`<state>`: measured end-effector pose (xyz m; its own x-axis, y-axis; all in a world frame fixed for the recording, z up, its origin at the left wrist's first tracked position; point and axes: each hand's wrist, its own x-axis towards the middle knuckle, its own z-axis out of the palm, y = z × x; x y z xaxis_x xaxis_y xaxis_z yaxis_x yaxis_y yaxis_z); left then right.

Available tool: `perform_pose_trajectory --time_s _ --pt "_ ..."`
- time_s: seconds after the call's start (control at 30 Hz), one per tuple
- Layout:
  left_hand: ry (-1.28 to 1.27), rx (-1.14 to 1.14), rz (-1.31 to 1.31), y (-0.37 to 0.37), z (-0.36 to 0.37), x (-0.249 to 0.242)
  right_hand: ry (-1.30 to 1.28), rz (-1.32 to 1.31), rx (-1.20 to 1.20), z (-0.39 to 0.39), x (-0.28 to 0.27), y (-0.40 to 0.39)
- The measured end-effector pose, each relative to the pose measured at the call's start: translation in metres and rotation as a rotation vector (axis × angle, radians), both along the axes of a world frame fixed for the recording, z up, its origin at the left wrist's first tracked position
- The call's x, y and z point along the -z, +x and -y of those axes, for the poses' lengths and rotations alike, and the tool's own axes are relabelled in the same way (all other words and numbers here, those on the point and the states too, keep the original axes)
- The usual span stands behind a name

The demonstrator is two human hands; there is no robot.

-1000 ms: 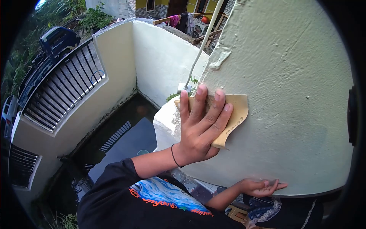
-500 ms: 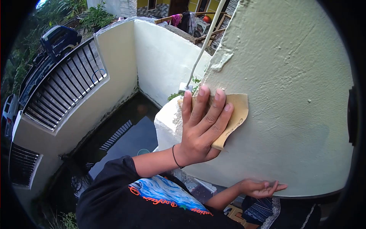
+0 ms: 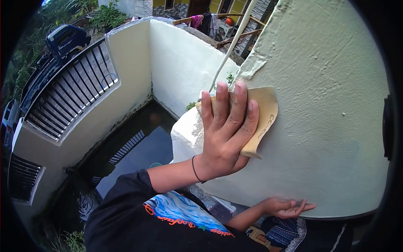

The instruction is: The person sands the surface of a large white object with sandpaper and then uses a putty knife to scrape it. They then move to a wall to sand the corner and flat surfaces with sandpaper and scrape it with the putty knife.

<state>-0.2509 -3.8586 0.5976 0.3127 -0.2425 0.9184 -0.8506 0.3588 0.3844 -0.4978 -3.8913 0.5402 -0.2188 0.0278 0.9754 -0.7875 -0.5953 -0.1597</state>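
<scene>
My left hand [image 3: 224, 138] presses a bent sheet of tan sandpaper [image 3: 265, 115] against the rough, pale wall [image 3: 319, 138], near its left edge. Its fingers are spread over the sheet, with the thumb low on the right side. Handwritten marks show on the sheet's right part, and its lower corner curls off the wall. At the lower right, my right hand [image 3: 287, 208] is beside the wall's bottom edge, palm partly up, fingers loosely extended, with nothing visible in it.
A pale cable [image 3: 231, 46] runs down beside the wall's left edge. Lower left are dark water [image 3: 138, 147] and a low wall with black railings [image 3: 73, 90]. A blue vehicle [image 3: 65, 42] stands beyond. Clothes [image 3: 205, 24] hang at the top.
My left hand and the sandpaper have moved up along the wall. The view has shifted slightly, and my right hand looks almost unchanged.
</scene>
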Motion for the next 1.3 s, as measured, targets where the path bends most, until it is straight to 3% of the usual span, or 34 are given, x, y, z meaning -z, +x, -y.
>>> perform_pose_trajectory --time_s 0.43,0.57,0.67,0.8,1.3 --pt "0.114 0.034 0.052 0.003 -0.005 -0.003 0.020 -0.021 0.038 0.004 0.001 -0.002" --pt "0.075 -0.002 0.110 0.004 0.001 0.002 0.003 -0.016 0.023 0.007 0.001 -0.001" --pt "0.080 -0.024 0.099 0.011 0.000 -0.020 -0.015 -0.031 0.047 0.008 0.001 -0.001" --pt "0.100 0.005 0.100 0.007 -0.002 0.000 -0.021 -0.043 0.051 0.008 0.000 -0.004" --pt "0.015 0.002 0.055 0.012 0.008 -0.004 0.027 -0.020 0.056 0.009 0.003 -0.004"
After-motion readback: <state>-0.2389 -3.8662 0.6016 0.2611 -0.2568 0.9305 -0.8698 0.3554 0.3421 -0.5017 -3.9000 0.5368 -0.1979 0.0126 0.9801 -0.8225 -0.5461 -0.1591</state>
